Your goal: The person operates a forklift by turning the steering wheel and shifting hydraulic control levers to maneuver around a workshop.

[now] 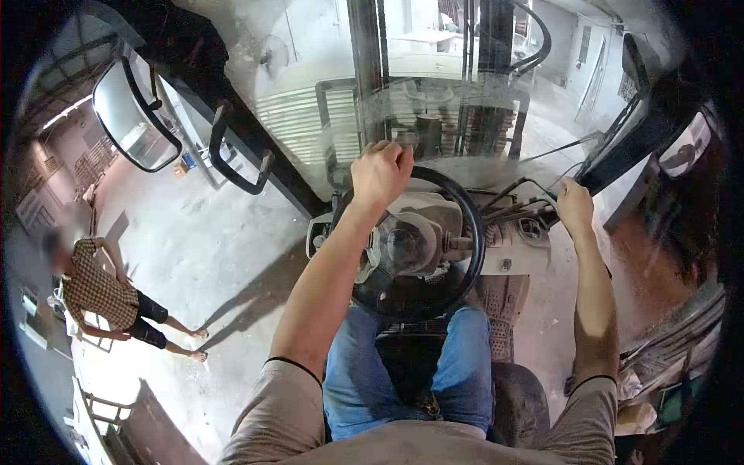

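I sit in a forklift cab with a black steering wheel (pixel 478 236) in front of me. My left hand (pixel 381 175) is closed at the upper left of its rim, with the knuckles up. To the right of the wheel, several bent control levers (pixel 508 190) rise from the dashboard. My right hand (pixel 574 206) is closed around the end of one lever; its fingertips are partly hidden. Below the wheel, the steering column cover (pixel 409 242) shows between the spokes.
Beyond the windshield stands the forklift mast (pixel 367 62), with corrugated panels behind it. On the floor at left, a person (pixel 105 291) in a checked shirt and dark shorts stands. A side mirror (pixel 128 116) and a grab handle (pixel 221 155) are at the cab's left.
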`<state>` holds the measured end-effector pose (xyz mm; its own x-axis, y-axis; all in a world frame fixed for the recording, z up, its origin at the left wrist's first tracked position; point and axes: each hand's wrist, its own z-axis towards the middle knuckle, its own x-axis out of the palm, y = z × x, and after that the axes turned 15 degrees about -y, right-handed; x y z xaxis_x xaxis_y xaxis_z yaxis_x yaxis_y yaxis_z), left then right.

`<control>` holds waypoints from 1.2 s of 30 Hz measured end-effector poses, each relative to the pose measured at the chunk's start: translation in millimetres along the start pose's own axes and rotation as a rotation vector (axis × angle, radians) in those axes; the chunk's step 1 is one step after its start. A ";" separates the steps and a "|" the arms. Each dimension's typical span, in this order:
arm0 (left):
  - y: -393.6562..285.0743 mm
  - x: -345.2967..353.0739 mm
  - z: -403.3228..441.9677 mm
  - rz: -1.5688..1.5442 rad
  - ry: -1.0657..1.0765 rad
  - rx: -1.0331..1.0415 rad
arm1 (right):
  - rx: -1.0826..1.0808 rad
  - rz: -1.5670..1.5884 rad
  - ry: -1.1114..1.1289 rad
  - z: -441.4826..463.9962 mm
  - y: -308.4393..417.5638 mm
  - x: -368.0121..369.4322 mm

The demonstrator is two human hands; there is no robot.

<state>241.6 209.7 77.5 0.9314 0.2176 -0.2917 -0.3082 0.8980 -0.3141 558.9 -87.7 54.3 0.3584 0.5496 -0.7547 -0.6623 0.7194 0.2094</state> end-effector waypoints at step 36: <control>-30.3 -33.5 -33.7 -0.036 -0.134 -0.059 | -0.078 -0.133 -0.009 59.8 -86.0 -19.5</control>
<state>213.2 162.3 66.3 0.9585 0.2379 -0.1573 -0.2809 0.8831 -0.3759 648.2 -134.9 88.2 0.4517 0.4558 -0.7670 -0.6576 0.7511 0.0591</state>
